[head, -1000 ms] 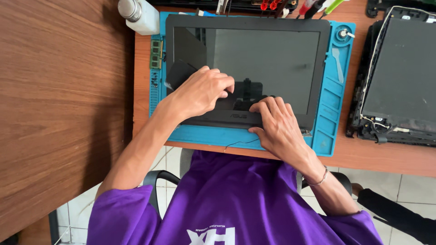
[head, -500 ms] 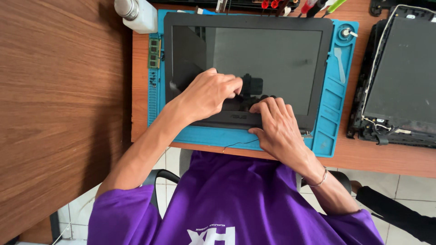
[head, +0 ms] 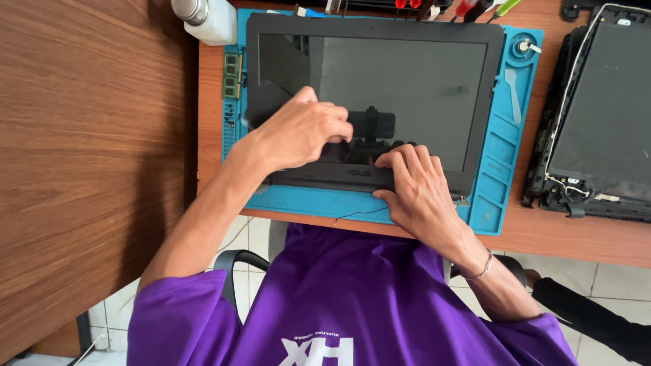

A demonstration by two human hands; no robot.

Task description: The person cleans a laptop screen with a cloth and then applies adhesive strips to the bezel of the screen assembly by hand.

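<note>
Wood-grain laminate, dark brown and matte, fills the nine o'clock side as a broad panel (head: 88, 169), and beside it runs the lighter orange-brown tabletop (head: 576, 237), smooth and flat, with pale floor tiles showing under its near edge. On the tabletop lies a blue rubbery work mat (head: 505, 135), rectangular, with moulded little trays along its three o'clock edge. Over the mat sits the laptop screen panel (head: 407, 81), a wide rectangle with a matte black plastic bezel and a glossy dark glass that mirrors the fingers.

At three o'clock, well apart from the mat, rests a second black laptop shell (head: 600, 115), dull and dusty, with thin white wires trailing along its lower edge. A white plastic bottle (head: 207, 20) with a round grey cap stands at eleven o'clock, just beside the mat's corner. A small green circuit strip (head: 232, 74) lies on the mat's nine o'clock edge.

The left hand (head: 302, 132) is curled, fingertips pressed on the glass near the lower bezel. The right hand (head: 417, 190) lies flatter, fingers close together, gripping the bezel's lower edge at six o'clock.
</note>
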